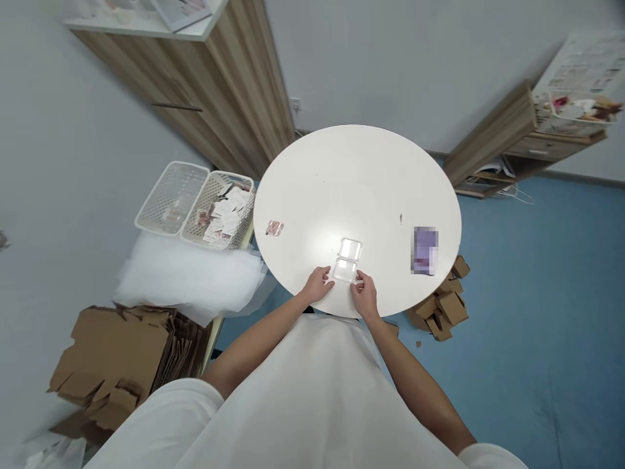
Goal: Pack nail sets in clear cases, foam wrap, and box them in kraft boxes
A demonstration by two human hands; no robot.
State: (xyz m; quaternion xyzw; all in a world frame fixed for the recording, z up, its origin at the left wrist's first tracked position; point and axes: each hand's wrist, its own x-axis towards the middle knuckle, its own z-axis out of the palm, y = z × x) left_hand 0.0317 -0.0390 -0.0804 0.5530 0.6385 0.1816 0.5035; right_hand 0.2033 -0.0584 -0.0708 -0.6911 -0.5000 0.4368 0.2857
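A small clear plastic case (345,270) lies unfolded on the white round table (361,169), its two halves joined along the middle. At the left of the case's near half is my left hand (318,284), fingers apart and holding nothing. My right hand (364,293) is at the near half's right side with its fingers curved and spread, close to or touching the edge; I cannot tell which. Nothing readable shows inside the case. Off to the left lies a small reddish-brown patterned piece (275,228).
A blurred purple item (424,251) and a tiny dark item (401,219) lie at the table's right. Left stand white baskets (183,229), one with cards, above white sheets (185,277) and flattened cardboard (112,358). Small brown boxes (452,307) sit on the floor at right.
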